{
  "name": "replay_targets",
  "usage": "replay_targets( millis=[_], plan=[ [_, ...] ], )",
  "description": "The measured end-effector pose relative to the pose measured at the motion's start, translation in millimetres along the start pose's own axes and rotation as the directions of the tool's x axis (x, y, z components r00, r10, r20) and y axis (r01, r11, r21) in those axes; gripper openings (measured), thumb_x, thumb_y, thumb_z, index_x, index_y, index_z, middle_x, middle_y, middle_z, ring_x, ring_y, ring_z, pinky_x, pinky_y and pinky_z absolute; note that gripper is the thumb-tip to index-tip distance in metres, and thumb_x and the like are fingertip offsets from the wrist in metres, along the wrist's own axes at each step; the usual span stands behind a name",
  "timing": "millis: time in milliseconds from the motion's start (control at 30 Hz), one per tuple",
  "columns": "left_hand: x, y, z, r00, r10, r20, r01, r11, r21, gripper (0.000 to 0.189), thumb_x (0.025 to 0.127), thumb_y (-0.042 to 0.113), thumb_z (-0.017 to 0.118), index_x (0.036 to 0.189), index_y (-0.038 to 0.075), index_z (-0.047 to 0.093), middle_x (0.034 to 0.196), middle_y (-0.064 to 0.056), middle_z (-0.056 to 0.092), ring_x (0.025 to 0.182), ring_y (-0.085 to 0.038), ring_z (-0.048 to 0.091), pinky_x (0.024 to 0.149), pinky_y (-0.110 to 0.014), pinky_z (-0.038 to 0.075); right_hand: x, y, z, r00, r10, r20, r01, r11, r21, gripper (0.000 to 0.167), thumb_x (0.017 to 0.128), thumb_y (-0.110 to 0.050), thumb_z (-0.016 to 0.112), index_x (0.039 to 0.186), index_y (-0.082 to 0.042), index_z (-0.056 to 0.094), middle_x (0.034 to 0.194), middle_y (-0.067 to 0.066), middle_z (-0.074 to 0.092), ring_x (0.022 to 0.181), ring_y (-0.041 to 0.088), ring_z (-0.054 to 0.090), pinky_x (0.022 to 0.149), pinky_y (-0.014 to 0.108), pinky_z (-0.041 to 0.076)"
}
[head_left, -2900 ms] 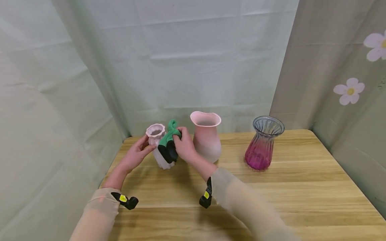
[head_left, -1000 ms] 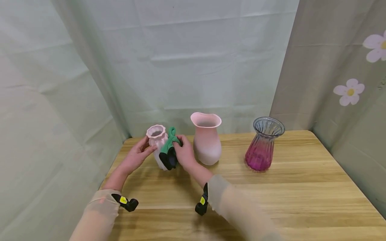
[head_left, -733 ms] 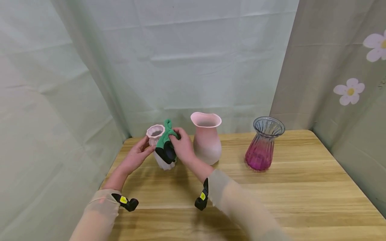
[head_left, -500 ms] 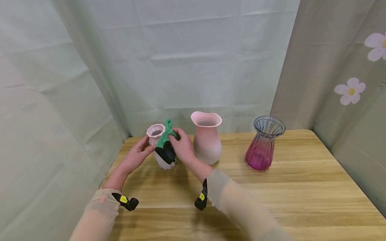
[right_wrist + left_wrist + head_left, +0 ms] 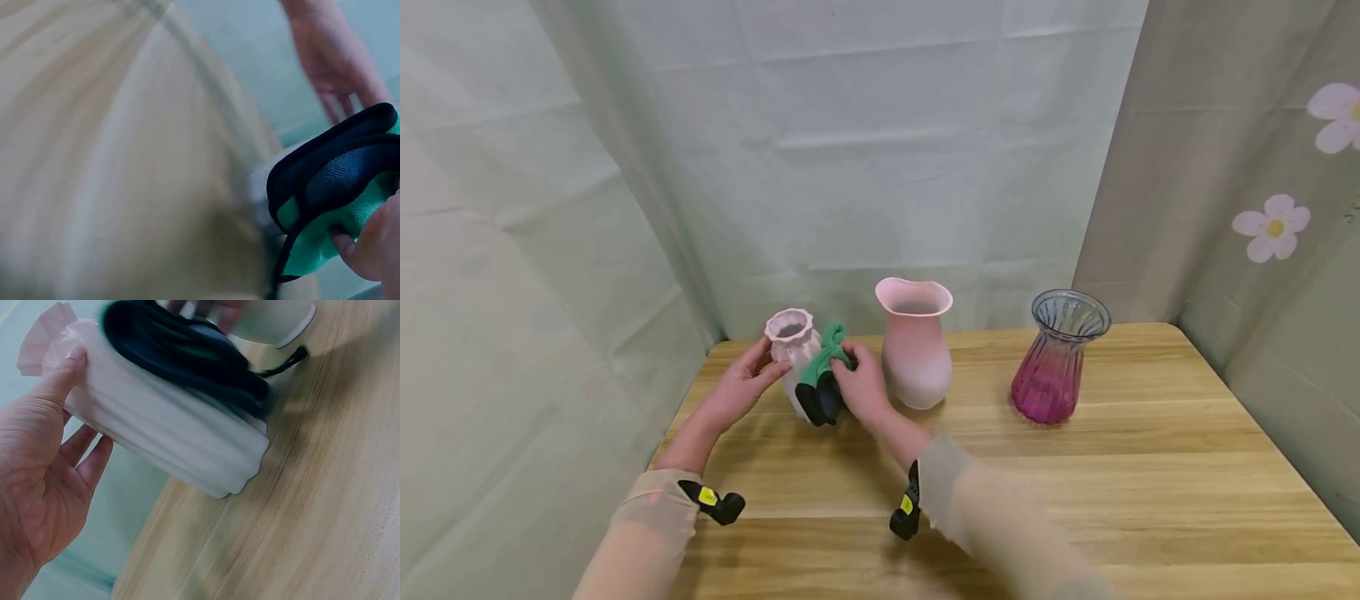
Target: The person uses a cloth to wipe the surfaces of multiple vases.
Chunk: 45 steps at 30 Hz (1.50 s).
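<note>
My left hand (image 5: 741, 390) holds a small pale pink vase (image 5: 789, 327) with a scalloped rim, standing at the table's left side. In the left wrist view, the thumb lies on the near side of its ribbed white body (image 5: 144, 419) and some fingers show behind it. My right hand (image 5: 861, 385) grips a bunched green cloth (image 5: 822, 365) with black edging against the vase's right side. In the right wrist view, the cloth (image 5: 312, 247) shows a dark inner face and a thumb pressed into it. The cloth hides part of the vase's body.
Just right of my right hand stands a taller pink-to-white vase (image 5: 916, 350) with a wavy rim. Farther right is a ribbed glass vase (image 5: 1049, 367), grey above and magenta below. The wooden table (image 5: 1120, 500) ends at a pale curtain (image 5: 880, 167) behind.
My right hand and the cloth have gone up and back down along the small vase's side; now they are lower than half a second ago. My left hand keeps its place.
</note>
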<state>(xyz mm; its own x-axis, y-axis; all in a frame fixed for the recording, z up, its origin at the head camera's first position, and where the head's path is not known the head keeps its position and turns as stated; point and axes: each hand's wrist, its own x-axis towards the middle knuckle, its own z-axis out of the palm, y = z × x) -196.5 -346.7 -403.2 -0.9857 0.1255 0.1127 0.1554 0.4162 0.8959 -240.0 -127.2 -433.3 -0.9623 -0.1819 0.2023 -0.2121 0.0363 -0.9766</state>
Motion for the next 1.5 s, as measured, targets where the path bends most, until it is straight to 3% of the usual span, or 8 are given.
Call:
replay_targets(
  millis=[200, 500, 900, 1233, 1500],
  plan=[
    [-0.2, 1.0, 0.8, 1.000, 0.000, -0.004, 0.000, 1.000, -0.002, 0.070, 0.106, 0.028, 0.060, 0.165, 0.025, 0.022, 0.164, -0.011, 0.031, 0.149, -0.035, 0.029, 0.114, -0.056, 0.034, -14.2, 29.8, 1.9, 0.999, 0.041, 0.015, -0.040, 0.998, -0.049, 0.020, 0.099, -0.009, 0.065, 0.117, -0.002, 0.066, 0.115, 0.009, 0.066, 0.107, 0.020, 0.060, 0.095, 0.036, 0.051],
    [-0.4, 0.0, -0.1, 1.000, -0.007, -0.003, 0.007, 1.000, -0.008, 0.070, 0.106, 0.028, 0.059, 0.165, 0.024, 0.021, 0.164, -0.012, 0.031, 0.149, -0.036, 0.029, 0.114, -0.056, 0.034, -14.5, 29.4, 4.6, 0.999, 0.054, 0.010, -0.053, 0.996, -0.067, 0.022, 0.099, -0.010, 0.064, 0.120, -0.002, 0.065, 0.119, 0.010, 0.067, 0.112, 0.022, 0.060, 0.099, 0.038, 0.050],
    [-1.3, -0.7, 0.8, 1.000, 0.001, -0.002, -0.001, 1.000, 0.011, 0.071, 0.106, 0.029, 0.059, 0.165, 0.027, 0.019, 0.165, -0.009, 0.030, 0.149, -0.034, 0.030, 0.114, -0.056, 0.035, -7.1, -3.6, 7.6, 0.997, 0.036, -0.063, -0.036, 0.999, -0.008, 0.025, 0.100, -0.017, 0.065, 0.123, -0.007, 0.067, 0.122, 0.006, 0.068, 0.115, 0.019, 0.061, 0.102, 0.037, 0.049],
    [-1.5, 1.8, -0.8, 1.000, 0.003, 0.006, -0.003, 1.000, 0.011, 0.070, 0.107, 0.026, 0.057, 0.165, 0.022, 0.018, 0.164, -0.012, 0.030, 0.148, -0.035, 0.031, 0.112, -0.044, 0.039, 3.4, -39.7, 4.0, 1.000, -0.003, -0.008, 0.004, 0.999, 0.040, 0.023, 0.102, -0.021, 0.064, 0.123, -0.012, 0.066, 0.125, 0.002, 0.066, 0.118, 0.017, 0.059, 0.104, 0.038, 0.048],
    [-1.2, 1.6, 0.3, 1.000, -0.009, 0.002, 0.009, 1.000, 0.020, 0.071, 0.106, 0.029, 0.059, 0.165, 0.026, 0.019, 0.165, -0.009, 0.029, 0.149, -0.033, 0.030, 0.113, -0.053, 0.036, 8.3, -40.7, -1.2, 0.999, -0.031, 0.016, 0.030, 1.000, 0.008, 0.021, 0.104, -0.014, 0.060, 0.124, -0.009, 0.061, 0.125, 0.007, 0.064, 0.119, 0.020, 0.058, 0.104, 0.036, 0.048]
  ],
)
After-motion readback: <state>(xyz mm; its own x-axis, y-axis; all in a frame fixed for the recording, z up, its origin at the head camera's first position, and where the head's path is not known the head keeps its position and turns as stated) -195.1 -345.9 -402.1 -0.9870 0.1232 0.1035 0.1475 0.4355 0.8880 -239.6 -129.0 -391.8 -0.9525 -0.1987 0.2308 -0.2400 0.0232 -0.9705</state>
